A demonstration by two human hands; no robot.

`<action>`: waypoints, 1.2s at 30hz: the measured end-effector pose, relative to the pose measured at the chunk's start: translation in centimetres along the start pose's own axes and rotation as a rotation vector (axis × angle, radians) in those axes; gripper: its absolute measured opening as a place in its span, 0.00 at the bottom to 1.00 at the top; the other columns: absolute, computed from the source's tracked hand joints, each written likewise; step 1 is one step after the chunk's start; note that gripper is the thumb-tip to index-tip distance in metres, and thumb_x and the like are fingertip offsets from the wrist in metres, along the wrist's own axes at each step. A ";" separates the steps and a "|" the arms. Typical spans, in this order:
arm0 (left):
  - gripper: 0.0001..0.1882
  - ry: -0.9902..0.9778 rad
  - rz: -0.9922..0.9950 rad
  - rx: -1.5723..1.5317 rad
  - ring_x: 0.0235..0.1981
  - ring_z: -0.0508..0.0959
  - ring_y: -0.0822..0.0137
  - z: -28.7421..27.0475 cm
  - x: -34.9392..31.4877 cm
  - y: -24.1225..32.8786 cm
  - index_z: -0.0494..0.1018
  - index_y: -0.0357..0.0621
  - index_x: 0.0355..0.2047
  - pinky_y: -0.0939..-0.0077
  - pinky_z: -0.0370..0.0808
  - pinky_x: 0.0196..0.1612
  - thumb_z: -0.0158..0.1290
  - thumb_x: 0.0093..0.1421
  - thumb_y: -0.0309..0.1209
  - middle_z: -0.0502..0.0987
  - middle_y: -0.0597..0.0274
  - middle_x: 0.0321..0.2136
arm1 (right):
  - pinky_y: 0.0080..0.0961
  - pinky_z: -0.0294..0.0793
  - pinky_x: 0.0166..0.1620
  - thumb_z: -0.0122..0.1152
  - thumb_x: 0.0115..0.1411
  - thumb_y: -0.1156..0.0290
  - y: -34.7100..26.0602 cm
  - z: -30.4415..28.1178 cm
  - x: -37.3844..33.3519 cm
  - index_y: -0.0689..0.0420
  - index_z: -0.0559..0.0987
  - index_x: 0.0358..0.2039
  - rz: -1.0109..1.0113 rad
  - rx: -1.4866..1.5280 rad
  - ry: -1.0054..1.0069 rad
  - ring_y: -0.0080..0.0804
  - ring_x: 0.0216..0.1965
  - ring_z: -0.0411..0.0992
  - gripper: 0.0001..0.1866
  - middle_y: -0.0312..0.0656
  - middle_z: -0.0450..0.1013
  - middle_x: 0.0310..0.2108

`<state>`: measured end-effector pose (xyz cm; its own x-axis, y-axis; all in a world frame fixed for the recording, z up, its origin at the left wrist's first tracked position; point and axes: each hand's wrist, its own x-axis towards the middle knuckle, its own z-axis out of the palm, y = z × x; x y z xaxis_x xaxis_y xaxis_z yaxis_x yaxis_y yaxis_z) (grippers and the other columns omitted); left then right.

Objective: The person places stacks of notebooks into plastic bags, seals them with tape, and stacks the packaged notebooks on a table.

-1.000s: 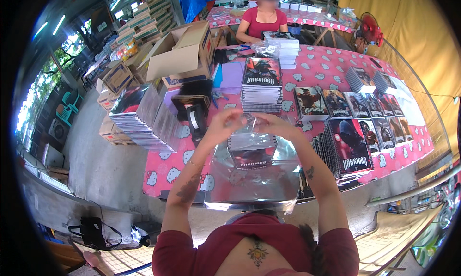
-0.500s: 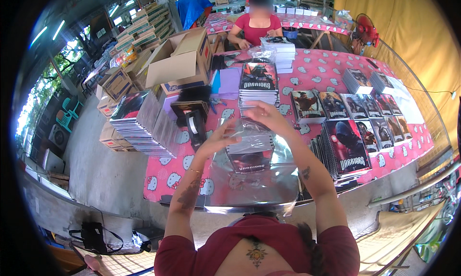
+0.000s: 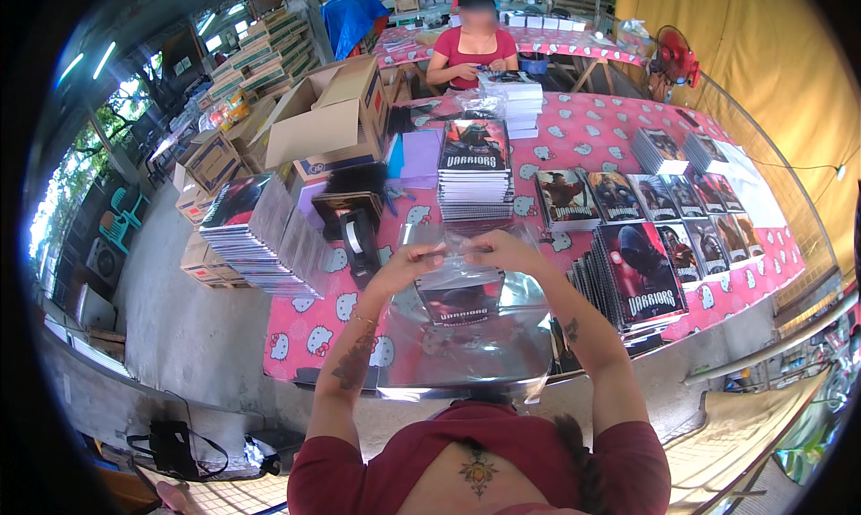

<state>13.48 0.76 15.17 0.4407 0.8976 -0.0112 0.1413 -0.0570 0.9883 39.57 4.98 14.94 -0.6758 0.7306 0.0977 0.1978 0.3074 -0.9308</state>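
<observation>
A pink-covered bench (image 3: 583,112) fills the scene, with an open cardboard carton (image 3: 323,125) at its far left. Nearer, along the left edge, leans a tall stack of clear-wrapped books (image 3: 260,237). Shiny clear sheeting (image 3: 466,363) spreads over the near middle. Beyond it stands a straight pile of books (image 3: 475,174); at near right, a black spiral-bound pile (image 3: 639,277) rests beside rows of smaller-looking books (image 3: 686,197). A dark-covered book (image 3: 460,304) lies at the near middle, amid the sheeting, just below the hands. A black tape dispenser (image 3: 360,246) stands left of it. The left hand (image 3: 414,264) and right hand (image 3: 499,250) face each other, each grip nearly closed, thumb and fingertips pinching crumpled clear film (image 3: 456,271) over the book's far part.
</observation>
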 end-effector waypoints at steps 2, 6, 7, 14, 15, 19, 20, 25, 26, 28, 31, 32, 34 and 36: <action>0.22 -0.002 0.005 0.016 0.43 0.72 0.77 -0.3 -0.1 -0.3 0.76 0.38 0.52 0.78 0.70 0.49 0.59 0.63 0.39 0.79 0.69 0.41 | 0.25 0.69 0.56 0.62 0.64 0.61 0.0 -0.6 0.0 0.57 0.73 0.59 0.158 -0.141 -0.105 0.29 0.54 0.70 0.26 0.45 0.73 0.55; 0.24 -0.010 0.073 0.235 0.48 0.75 0.72 -0.5 -1.5 0.5 0.74 0.37 0.54 0.73 0.70 0.53 0.59 0.62 0.39 0.80 0.59 0.46 | 0.36 0.61 0.64 0.64 0.61 0.57 -0.7 -0.1 -1.7 0.54 0.67 0.64 -0.112 -0.272 -0.085 0.36 0.59 0.68 0.34 0.45 0.70 0.59; 0.25 -0.005 0.122 0.319 0.49 0.76 0.70 -0.4 -2.3 1.1 0.73 0.36 0.55 0.71 0.70 0.55 0.60 0.62 0.38 0.79 0.55 0.48 | 0.39 0.59 0.66 0.65 0.59 0.56 -1.6 0.1 -2.7 0.54 0.66 0.65 -0.211 -0.358 -0.061 0.38 0.60 0.67 0.36 0.46 0.69 0.60; 0.25 0.165 0.641 1.110 0.53 0.76 0.50 2.6 -4.9 1.6 0.74 0.40 0.53 0.59 0.71 0.57 0.62 0.54 0.32 0.73 0.46 0.54 | 0.44 0.64 0.62 0.68 0.54 0.66 -2.9 3.5 -5.3 0.53 0.76 0.53 -0.348 -0.641 0.190 0.47 0.57 0.67 0.25 0.44 0.72 0.54; 0.23 0.172 0.601 1.069 0.49 0.77 0.51 2.8 -5.0 1.6 0.75 0.41 0.51 0.59 0.72 0.54 0.62 0.55 0.31 0.75 0.47 0.51 | 0.42 0.67 0.59 0.67 0.54 0.68 -3.2 3.8 -5.2 0.54 0.78 0.49 -0.391 -0.660 0.212 0.45 0.55 0.69 0.21 0.43 0.73 0.52; 0.16 0.131 0.469 0.947 0.39 0.78 0.54 2.2 -4.3 2.1 0.79 0.44 0.44 0.58 0.74 0.40 0.61 0.54 0.29 0.79 0.51 0.38 | 0.38 0.72 0.46 0.67 0.53 0.69 -3.1 3.5 -4.5 0.55 0.79 0.36 -0.239 -0.602 0.173 0.44 0.45 0.72 0.10 0.41 0.75 0.38; 0.14 0.108 0.441 0.925 0.37 0.78 0.54 1.9 -3.9 2.4 0.80 0.44 0.42 0.58 0.73 0.38 0.61 0.54 0.29 0.79 0.52 0.34 | 0.38 0.72 0.45 0.67 0.53 0.68 -3.4 3.1 -3.9 0.55 0.79 0.35 -0.158 -0.589 0.135 0.44 0.44 0.73 0.10 0.41 0.75 0.38; 0.23 0.258 0.301 0.997 0.31 0.77 0.54 3.5 -2.3 2.7 0.74 0.40 0.46 0.63 0.73 0.34 0.65 0.50 0.31 0.77 0.57 0.27 | 0.37 0.73 0.41 0.71 0.49 0.62 -5.4 3.0 -2.1 0.57 0.77 0.33 -0.142 -0.979 0.226 0.45 0.38 0.76 0.16 0.43 0.77 0.36; 0.26 0.281 0.283 1.061 0.31 0.77 0.53 3.6 -2.0 2.6 0.73 0.41 0.48 0.62 0.73 0.35 0.66 0.49 0.32 0.77 0.55 0.28 | 0.37 0.74 0.41 0.72 0.49 0.60 -5.1 2.5 -1.6 0.57 0.78 0.34 -0.095 -0.874 0.187 0.44 0.38 0.76 0.17 0.43 0.78 0.37; 0.30 0.357 0.383 1.194 0.33 0.78 0.56 3.2 -1.4 2.8 0.70 0.41 0.52 0.63 0.73 0.37 0.67 0.49 0.36 0.78 0.56 0.32 | 0.37 0.74 0.41 0.73 0.48 0.58 -3.4 0.4 -0.6 0.58 0.79 0.37 0.003 -0.664 0.111 0.42 0.39 0.77 0.21 0.43 0.78 0.38; 0.32 0.117 0.033 0.676 0.36 0.78 0.62 -0.4 0.7 0.9 0.69 0.39 0.53 0.68 0.73 0.40 0.68 0.51 0.39 0.79 0.59 0.37 | 0.31 0.75 0.41 0.75 0.49 0.58 0.4 -0.9 0.1 0.58 0.79 0.43 0.035 -0.176 0.029 0.33 0.38 0.77 0.24 0.41 0.78 0.37; 0.32 -0.012 -0.159 0.372 0.37 0.78 0.64 -1.7 1.5 -0.5 0.70 0.38 0.52 0.70 0.72 0.41 0.68 0.51 0.40 0.78 0.60 0.39 | 0.29 0.74 0.41 0.75 0.50 0.59 0.7 -0.9 0.2 0.59 0.79 0.44 0.066 -0.104 0.014 0.30 0.38 0.76 0.24 0.40 0.78 0.37; 0.28 -0.152 -0.125 0.182 0.37 0.77 0.69 -2.2 2.4 -1.5 0.73 0.36 0.49 0.74 0.71 0.40 0.66 0.54 0.40 0.78 0.63 0.37 | 0.24 0.73 0.41 0.74 0.52 0.62 0.7 -0.6 0.0 0.60 0.79 0.46 0.125 0.041 -0.005 0.24 0.38 0.75 0.24 0.38 0.78 0.36; 0.23 -0.202 -0.138 0.102 0.36 0.76 0.72 -2.0 4.4 -1.6 0.76 0.35 0.45 0.77 0.71 0.39 0.65 0.56 0.39 0.79 0.64 0.35 | 0.22 0.73 0.40 0.73 0.53 0.64 1.4 -0.6 0.0 0.61 0.79 0.46 0.117 0.123 -0.001 0.22 0.37 0.74 0.22 0.38 0.78 0.34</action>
<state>13.44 5.71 13.83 0.5781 0.7948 -0.1848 0.2961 0.0068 0.9551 40.27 5.80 13.82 -0.6536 0.7567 -0.0145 0.1868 0.1427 -0.9720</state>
